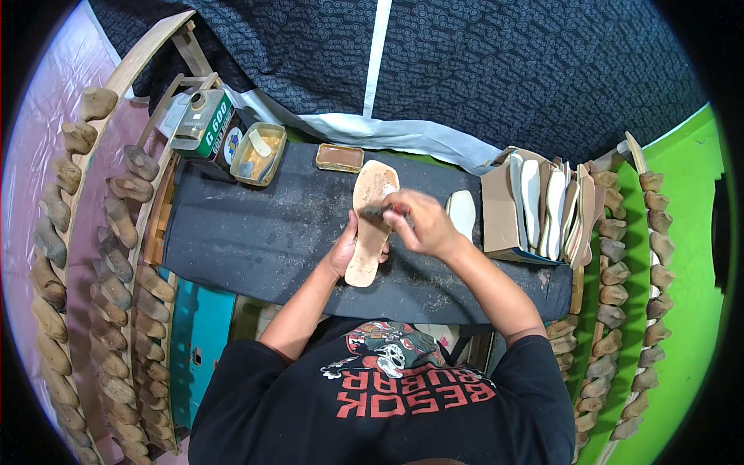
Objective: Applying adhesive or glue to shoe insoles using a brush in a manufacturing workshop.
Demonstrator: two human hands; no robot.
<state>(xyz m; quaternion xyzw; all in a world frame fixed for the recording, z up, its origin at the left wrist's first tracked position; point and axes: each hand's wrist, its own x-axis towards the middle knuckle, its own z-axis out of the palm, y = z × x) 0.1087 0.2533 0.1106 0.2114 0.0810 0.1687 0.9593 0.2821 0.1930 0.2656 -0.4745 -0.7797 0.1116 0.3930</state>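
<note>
My left hand [346,252] holds a tan shoe insole [364,246] from below, its fingers wrapped round the narrower part. The insole is raised over the dark-covered table, wide end away from me, and its upper part has brownish smears. My right hand [425,221] is closed on a small brush [398,208] with a bit of red at the grip. The brush's dark end rests against the insole; its bristles are blurred. Beyond the insole sits a shallow rectangular container [339,158] of brown stuff. A white insole [461,215] lies right of my right hand.
A cardboard box [500,208] packed with upright insoles stands at the right. At the far left are an open tub [267,173] holding a pale scraper and a green-and-black metal can [203,128]. Racks of wooden shoe lasts [53,287] flank the table [232,232] on both sides.
</note>
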